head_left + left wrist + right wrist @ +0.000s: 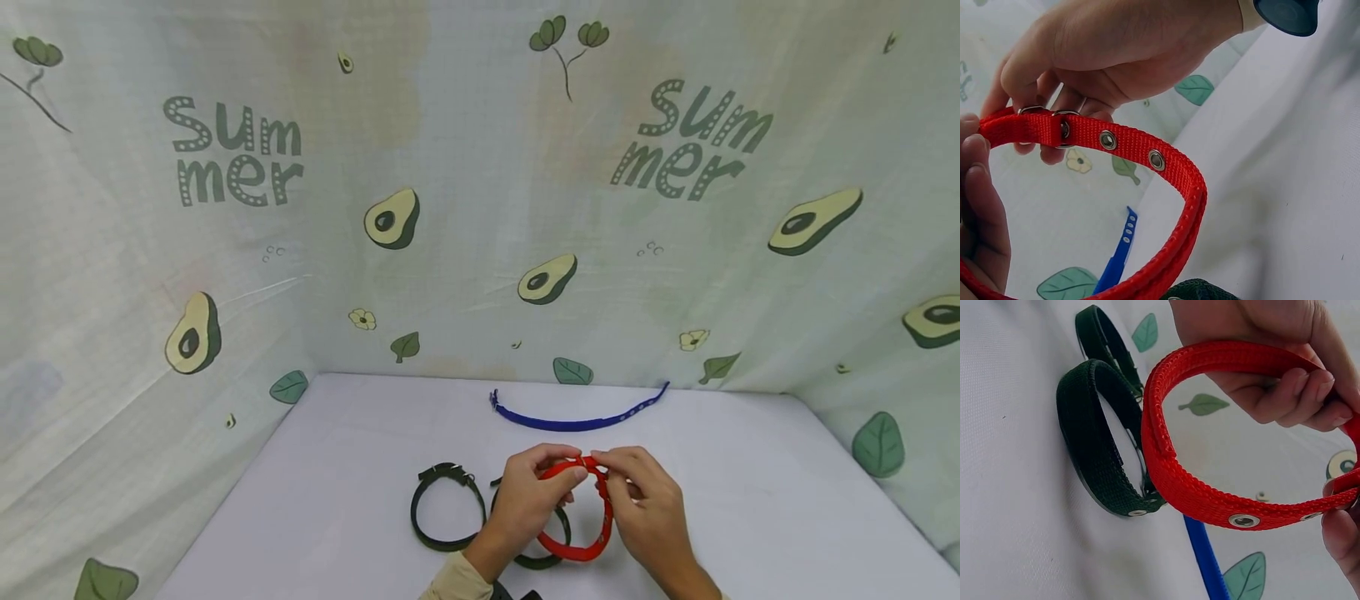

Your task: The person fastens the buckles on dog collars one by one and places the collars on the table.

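A red webbing collar with metal eyelets is held up in a loop between both hands. My left hand pinches it near the top left with thumb and fingers. My right hand grips the top right side. In the left wrist view, the red collar has its strap running through a metal buckle near the fingers. Seen from the right wrist, an eyelet sits on the lower part of the loop. The collar's pinched portions are partly hidden behind fingers.
A dark green collar stands looped on the white table, left of the hands. Another green collar is partly covered by the left hand and red loop. Further back lies a blue collar, stretched out near the patterned cloth.
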A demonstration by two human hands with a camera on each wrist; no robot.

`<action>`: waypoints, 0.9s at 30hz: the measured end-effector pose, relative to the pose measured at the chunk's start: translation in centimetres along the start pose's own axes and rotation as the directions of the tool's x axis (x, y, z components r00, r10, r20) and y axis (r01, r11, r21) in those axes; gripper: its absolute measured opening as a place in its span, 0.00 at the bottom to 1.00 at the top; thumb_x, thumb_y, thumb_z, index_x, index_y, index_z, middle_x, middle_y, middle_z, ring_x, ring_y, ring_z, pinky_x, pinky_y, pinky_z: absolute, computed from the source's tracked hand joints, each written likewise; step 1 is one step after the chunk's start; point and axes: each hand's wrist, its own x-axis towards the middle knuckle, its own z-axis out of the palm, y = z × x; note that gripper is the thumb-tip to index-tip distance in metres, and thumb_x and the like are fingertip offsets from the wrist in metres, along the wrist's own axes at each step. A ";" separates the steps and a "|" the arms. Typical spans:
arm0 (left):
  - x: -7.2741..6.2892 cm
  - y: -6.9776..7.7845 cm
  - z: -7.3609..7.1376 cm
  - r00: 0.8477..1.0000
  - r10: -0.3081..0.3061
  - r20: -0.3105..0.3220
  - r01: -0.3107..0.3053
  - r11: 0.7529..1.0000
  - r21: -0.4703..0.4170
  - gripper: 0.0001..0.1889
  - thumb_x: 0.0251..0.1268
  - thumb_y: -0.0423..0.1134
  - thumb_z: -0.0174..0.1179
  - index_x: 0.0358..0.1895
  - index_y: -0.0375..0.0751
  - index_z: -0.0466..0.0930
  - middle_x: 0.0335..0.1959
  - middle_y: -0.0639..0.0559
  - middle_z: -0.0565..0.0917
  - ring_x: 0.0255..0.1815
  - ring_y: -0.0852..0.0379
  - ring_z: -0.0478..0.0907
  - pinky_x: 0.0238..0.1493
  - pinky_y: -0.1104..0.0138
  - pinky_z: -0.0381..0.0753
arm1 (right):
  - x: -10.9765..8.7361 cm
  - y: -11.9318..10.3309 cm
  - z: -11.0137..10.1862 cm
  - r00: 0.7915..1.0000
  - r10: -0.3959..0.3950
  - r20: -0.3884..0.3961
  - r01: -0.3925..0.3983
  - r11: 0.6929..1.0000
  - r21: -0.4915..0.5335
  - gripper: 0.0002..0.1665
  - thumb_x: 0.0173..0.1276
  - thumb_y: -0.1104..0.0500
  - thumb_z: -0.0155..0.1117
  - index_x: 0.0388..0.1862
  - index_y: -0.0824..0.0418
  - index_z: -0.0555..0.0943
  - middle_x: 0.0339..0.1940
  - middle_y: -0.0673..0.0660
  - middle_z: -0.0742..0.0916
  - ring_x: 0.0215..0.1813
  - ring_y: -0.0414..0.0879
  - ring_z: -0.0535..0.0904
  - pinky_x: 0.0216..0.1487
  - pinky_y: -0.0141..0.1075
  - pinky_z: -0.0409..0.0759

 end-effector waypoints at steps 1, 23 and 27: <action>0.0 0.0 0.0 1.000 -0.002 0.001 0.002 1.000 0.000 0.11 0.63 0.44 0.71 0.47 0.52 0.87 0.36 0.55 0.88 0.27 0.57 0.82 0.35 0.68 0.84 | 0.0 0.0 0.0 1.000 0.004 -0.003 -0.004 1.000 0.000 0.20 0.64 0.78 0.59 0.44 0.58 0.88 0.40 0.45 0.83 0.36 0.38 0.82 0.35 0.25 0.82; 0.2 0.3 -0.2 1.000 0.014 0.004 -0.013 0.994 -0.107 0.13 0.67 0.40 0.67 0.51 0.41 0.84 0.35 0.48 0.87 0.27 0.57 0.79 0.33 0.71 0.82 | -0.4 0.8 0.4 0.999 0.018 0.046 -0.017 1.000 -0.025 0.27 0.56 0.72 0.76 0.54 0.58 0.81 0.41 0.45 0.86 0.36 0.38 0.82 0.33 0.27 0.81; 0.1 0.3 -0.4 1.000 0.011 0.012 -0.009 0.994 -0.110 0.12 0.68 0.39 0.66 0.51 0.40 0.83 0.35 0.48 0.87 0.27 0.57 0.79 0.33 0.71 0.82 | -0.3 1.2 0.4 0.995 -0.086 0.048 0.089 0.995 -0.050 0.26 0.56 0.73 0.74 0.54 0.58 0.82 0.41 0.45 0.85 0.36 0.37 0.80 0.32 0.24 0.79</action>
